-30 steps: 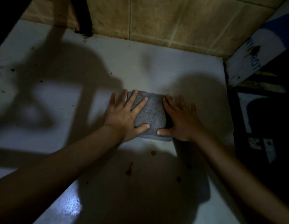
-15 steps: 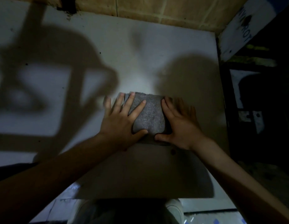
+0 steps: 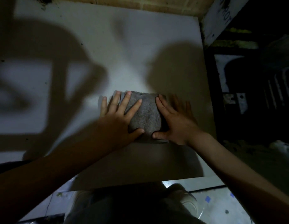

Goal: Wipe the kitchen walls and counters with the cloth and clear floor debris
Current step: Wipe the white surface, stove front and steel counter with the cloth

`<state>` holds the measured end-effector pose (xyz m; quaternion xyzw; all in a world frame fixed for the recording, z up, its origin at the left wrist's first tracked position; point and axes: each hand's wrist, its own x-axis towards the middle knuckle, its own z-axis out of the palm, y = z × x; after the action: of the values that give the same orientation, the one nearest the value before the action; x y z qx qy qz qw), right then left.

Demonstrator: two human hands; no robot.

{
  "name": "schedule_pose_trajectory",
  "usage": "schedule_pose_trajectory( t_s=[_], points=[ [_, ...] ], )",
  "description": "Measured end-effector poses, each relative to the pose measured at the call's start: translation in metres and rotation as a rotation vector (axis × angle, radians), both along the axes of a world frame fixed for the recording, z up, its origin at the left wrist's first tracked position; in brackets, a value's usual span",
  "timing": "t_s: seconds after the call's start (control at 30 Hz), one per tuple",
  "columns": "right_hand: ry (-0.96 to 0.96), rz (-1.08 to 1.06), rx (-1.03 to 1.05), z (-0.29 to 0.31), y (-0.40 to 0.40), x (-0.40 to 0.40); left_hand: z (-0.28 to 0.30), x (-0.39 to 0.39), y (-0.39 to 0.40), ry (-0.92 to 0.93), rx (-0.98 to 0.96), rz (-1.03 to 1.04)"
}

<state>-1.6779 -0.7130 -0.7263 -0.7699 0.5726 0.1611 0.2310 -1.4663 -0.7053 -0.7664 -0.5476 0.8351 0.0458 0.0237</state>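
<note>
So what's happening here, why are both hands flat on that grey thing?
A person is wiping a white counter with a folded grey cloth. The left hand and the right hand both press flat on the cloth, fingers spread, one on each side. The cloth lies towards the counter's near edge, with a tiled wall at the far end. The room is dim, and the tiled floor shows below.

Dim, uneven light: one bright patch falls mid-way across the white flat surface (image 3: 132, 50), with broad soft shadows toward its left edge and right side. The frame's right side sinks into near-black. Wide-angle bending shows at the edges, and detail is soft and grainy.
</note>
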Motion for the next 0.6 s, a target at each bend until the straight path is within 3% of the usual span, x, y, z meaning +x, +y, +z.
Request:
schedule_pose_trajectory(
  t_s=[0.6],
  points=[
    [0.153,-0.152,0.039,0.004,-0.005,-0.059,0.005,-0.076,-0.02,-0.041,-0.034,-0.032]
  ],
)
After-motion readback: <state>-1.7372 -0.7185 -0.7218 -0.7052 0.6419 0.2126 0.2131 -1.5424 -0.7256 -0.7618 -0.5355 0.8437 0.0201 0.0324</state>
